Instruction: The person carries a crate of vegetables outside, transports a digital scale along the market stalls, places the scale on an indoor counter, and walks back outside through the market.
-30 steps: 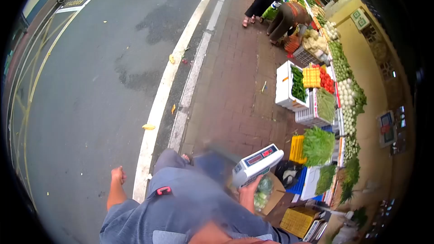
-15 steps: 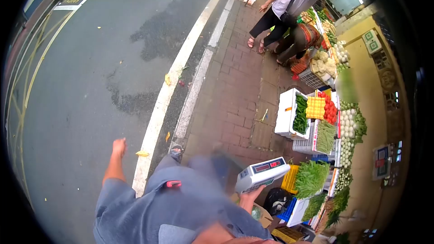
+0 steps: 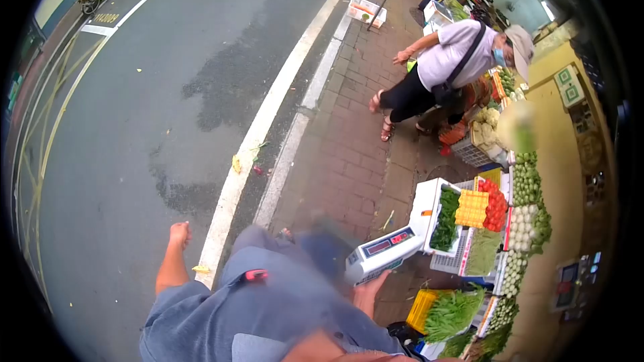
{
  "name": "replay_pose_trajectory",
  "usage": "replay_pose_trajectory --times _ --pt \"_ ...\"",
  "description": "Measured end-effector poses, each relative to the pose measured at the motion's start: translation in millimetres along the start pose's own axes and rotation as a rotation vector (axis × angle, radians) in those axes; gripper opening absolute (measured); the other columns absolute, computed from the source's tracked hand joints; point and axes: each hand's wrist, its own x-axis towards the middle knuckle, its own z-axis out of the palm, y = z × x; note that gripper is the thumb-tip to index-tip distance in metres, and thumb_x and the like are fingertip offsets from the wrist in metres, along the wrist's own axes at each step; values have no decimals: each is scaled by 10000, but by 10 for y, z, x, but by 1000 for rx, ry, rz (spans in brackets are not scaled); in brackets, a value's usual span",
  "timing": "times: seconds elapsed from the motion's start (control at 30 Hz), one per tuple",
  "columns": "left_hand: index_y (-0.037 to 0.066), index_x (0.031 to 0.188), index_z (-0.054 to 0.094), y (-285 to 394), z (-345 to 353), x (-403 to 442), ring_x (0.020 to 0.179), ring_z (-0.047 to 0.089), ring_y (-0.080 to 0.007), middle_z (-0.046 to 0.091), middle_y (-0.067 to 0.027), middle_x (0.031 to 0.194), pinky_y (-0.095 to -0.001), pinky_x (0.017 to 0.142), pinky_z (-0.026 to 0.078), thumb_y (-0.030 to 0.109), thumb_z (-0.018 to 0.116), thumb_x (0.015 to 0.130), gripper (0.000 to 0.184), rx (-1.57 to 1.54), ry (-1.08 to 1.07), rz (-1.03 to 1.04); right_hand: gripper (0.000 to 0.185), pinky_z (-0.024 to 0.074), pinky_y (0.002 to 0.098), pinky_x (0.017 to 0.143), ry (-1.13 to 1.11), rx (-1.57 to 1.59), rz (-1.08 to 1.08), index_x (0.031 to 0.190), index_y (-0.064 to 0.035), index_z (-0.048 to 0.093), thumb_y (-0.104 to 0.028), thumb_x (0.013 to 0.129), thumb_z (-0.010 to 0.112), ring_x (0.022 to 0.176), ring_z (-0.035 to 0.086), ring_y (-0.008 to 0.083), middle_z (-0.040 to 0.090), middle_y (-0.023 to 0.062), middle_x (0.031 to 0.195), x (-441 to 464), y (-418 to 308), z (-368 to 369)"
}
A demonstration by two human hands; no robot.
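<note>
A white electronic weighing scale with red lit digits on its display is held at my right side. My right hand grips it from below, its fingers partly hidden by the scale. On the other side, my left hand hangs out over the road with its fingers curled closed, and nothing shows in it. Beyond the scale stands a white foam box of green peppers, topped at one side by a yellow egg tray.
A person in a cap stands ahead on the brick pavement, beside the vegetable stall. Tomatoes, white radishes and leafy greens line the right. A yellow crate sits near my right hand. The kerb borders the road.
I have moved forward along the pavement, so the stall and the person in the cap appear nearer. That person has leaned and stepped. The scale stays in my right hand.
</note>
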Motion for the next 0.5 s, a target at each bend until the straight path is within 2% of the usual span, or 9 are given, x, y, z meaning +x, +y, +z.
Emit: replay_pose_trajectory --times 0.07,0.17,0.3,0.33,0.37,0.47,0.5 --pt "85 1049 541 78 159 88 574 538 -197 563 -69 793 -371 469 384 316 535 893 278 53 -103 -84 706 344 450 1018 -36 -15 -15 1371 -146 373 -652 883 306 1236 412 284 404 42 1393 394 -55 371" --pt "89 1052 542 317 488 236 571 543 -209 566 -70 799 -387 475 385 313 530 894 275 12 -62 -167 691 350 442 1015 -1 -34 -55 1360 -133 385 -635 889 323 1231 419 276 417 56 1378 729 -120 1099" --pt "85 1031 555 921 934 579 529 532 -214 566 -73 762 -405 481 392 309 530 891 265 -19 -33 -244 681 371 433 999 -76 -69 -108 1350 -125 393 -625 891 340 1210 440 275 432 60 1361 1574 -170 1656" --pt "83 1027 556 1062 1013 691 519 529 -215 567 -73 753 -415 486 396 307 530 890 263 -8 -35 -254 684 390 427 982 -107 -121 -152 1352 -126 393 -626 887 353 1195 455 281 440 58 1357 1876 -197 1589" --pt "81 1022 558 1331 1172 825 510 526 -215 568 -73 745 -424 490 400 305 529 890 261 -19 -38 -252 686 391 425 982 -147 -97 -143 1352 -126 393 -627 885 355 1198 453 282 438 59 1360 2060 -201 1770" --pt "30 928 557 2448 1538 919 459 493 -193 573 -93 703 -341 381 342 247 540 877 224 -43 -22 -170 697 381 424 992 -212 -96 -138 1359 -126 385 -632 881 360 1212 438 287 421 61 1376 2625 -229 2380" --pt "34 868 551 2799 1693 1219 453 482 -187 558 -85 676 -325 376 338 243 550 871 210 -92 -45 -64 704 371 427 1002 -201 -131 -162 1366 -125 377 -634 879 360 1223 427 289 409 62 1386 2839 -243 2655"
